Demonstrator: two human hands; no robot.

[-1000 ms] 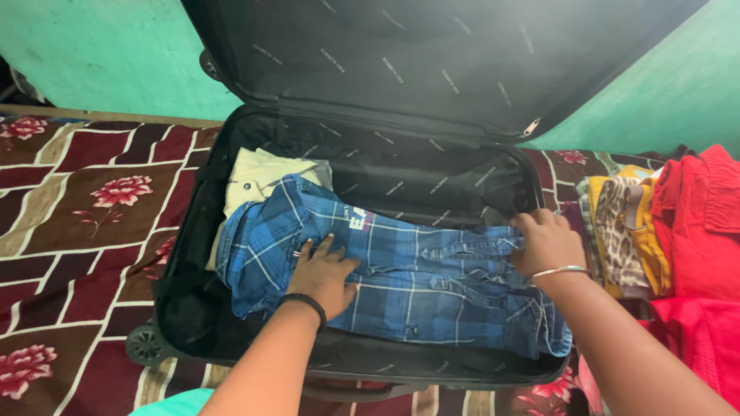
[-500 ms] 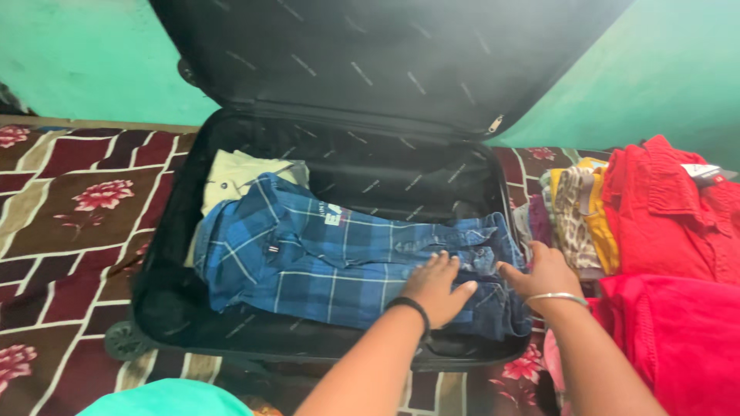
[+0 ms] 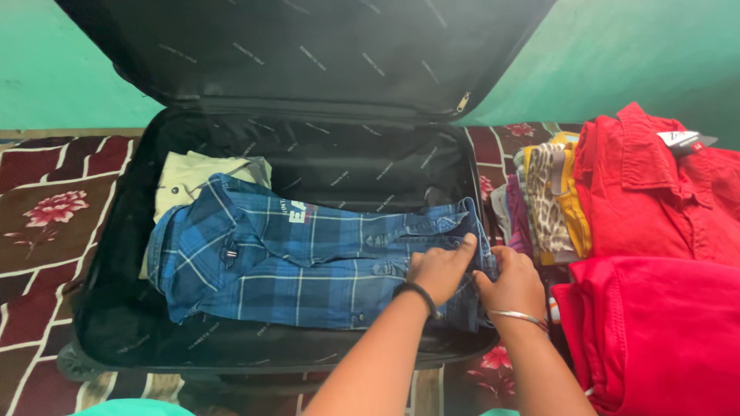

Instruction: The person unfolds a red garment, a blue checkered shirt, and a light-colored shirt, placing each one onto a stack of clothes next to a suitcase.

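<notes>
Already inside the open black suitcase (image 3: pixel 116 308): a cream garment (image 3: pixel 185 181), with the blue plaid shirt (image 3: pixel 293 262) spread over it. Left hand (image 3: pixel 439 270) and right hand (image 3: pixel 512 281) side by side on the shirt's end, apparently pinching the cloth. Just right of them, still unpacked: red clothes (image 3: pixel 663 339) and a patterned stack (image 3: pixel 551 200).

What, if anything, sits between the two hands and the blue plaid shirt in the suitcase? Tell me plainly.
Nothing visible. The left hand and right hand both rest directly on the right end of the blue plaid shirt, which lies in the open black suitcase over a cream garment.
</notes>
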